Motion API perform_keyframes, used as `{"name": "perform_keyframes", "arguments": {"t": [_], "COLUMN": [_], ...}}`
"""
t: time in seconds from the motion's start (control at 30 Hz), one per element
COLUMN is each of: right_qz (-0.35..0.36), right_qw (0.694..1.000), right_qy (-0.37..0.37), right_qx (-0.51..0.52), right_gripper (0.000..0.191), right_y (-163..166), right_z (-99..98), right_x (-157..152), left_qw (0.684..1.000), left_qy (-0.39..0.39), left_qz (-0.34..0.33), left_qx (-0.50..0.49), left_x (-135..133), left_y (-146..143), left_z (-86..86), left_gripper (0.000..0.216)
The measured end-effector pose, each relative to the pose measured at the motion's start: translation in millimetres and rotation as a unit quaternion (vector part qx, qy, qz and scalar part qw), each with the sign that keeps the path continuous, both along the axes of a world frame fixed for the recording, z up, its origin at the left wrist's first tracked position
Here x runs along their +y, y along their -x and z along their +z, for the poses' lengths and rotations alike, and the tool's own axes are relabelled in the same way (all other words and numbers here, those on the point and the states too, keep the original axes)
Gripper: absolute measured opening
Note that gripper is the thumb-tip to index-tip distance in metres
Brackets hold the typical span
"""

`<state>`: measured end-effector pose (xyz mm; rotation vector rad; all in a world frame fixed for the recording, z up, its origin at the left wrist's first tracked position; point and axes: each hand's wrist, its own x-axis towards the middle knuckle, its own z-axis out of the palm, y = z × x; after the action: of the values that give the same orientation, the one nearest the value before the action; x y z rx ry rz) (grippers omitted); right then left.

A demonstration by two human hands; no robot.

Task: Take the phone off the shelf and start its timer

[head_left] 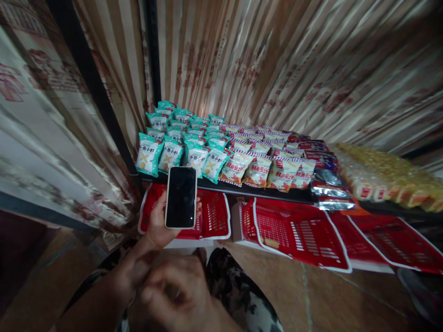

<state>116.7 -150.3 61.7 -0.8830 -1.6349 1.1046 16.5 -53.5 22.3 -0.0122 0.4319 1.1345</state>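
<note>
My left hand [157, 226] holds a phone [181, 197] with a dark screen upright in front of the shelf, fingers wrapped round its edges. My right hand [176, 293] hangs low and close to the camera, blurred, its fingers curled inward; I cannot make out anything in it. Teal snack packets [180, 147] stand in rows on the left of the black shelf [242, 190], just above the phone. Red-and-white snack packets [263, 166] fill the middle of the shelf.
Dark red and silver packets [323, 177] and yellow packets [384, 177] lie further right. Red plastic baskets [297, 230] sit tilted below the shelf. Striped printed cardboard [277, 60] covers the walls. A black post [97, 92] rises at the left. The floor is tan tile [346, 299].
</note>
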Motion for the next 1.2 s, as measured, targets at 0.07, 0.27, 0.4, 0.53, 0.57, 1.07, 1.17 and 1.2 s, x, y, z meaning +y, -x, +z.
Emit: {"name": "perform_keyframes", "arguments": {"t": [0.07,0.27,0.4,0.53,0.57,1.07,1.17,1.2], "right_qz": [-0.074,-0.237,-0.209,-0.175,-0.167,-0.164,-0.168,-0.168], "right_qw": [0.993,0.961,0.969,0.976,0.978,0.980,0.980,0.979], "right_qy": [0.075,0.110,0.126,0.125,0.124,0.104,0.105,0.106], "right_qx": [0.050,0.088,0.041,0.028,0.026,0.033,0.034,0.034], "right_gripper": [0.014,0.029,0.034,0.032,0.031,0.028,0.027,0.027], "right_y": [-9.8,-48.8,-55.6,-49.4,-47.4,-34.0,-34.3,-34.4], "right_z": [-4.4,-24.0,-42.1,-45.4,-44.5,-40.6,-39.6,-39.3], "right_x": [30.8,92.6,103.2,106.9,107.5,105.0,106.4,106.8], "left_qw": [1.000,0.999,0.998,0.999,0.999,0.999,0.999,0.999], "left_qy": [-0.008,-0.048,-0.052,-0.049,-0.045,-0.007,-0.001,0.003], "left_qz": [-0.008,0.008,-0.008,0.002,0.009,0.034,0.038,0.038], "left_qx": [0.008,-0.024,-0.034,-0.008,-0.002,-0.018,-0.017,-0.015], "left_x": [1.3,4.1,6.7,9.4,10.0,11.3,11.7,12.0], "left_y": [1.5,-1.3,-4.7,-6.9,-6.9,4.3,3.8,3.6], "left_z": [-1.2,-6.5,-6.5,-2.4,-1.3,-1.5,-2.5,-2.8], "left_gripper": [0.061,0.051,0.053,0.051,0.049,0.041,0.038,0.038]}}
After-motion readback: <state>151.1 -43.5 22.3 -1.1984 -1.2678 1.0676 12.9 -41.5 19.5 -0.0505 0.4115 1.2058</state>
